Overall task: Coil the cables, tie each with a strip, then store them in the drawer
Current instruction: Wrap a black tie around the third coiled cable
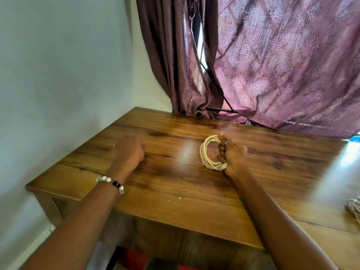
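Over on the right side of the wooden table [175, 184], the right hand [232, 154] grips the coiled white cable [206, 152], its loop sticking out toward nine o'clock, where the left hand [129, 150] waits well apart, fingers curled and blurry.

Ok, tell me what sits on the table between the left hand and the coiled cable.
Nothing: in the head view, only bare wooden tabletop with a glare patch lies between the left hand and the coiled white cable, which the right hand grips.
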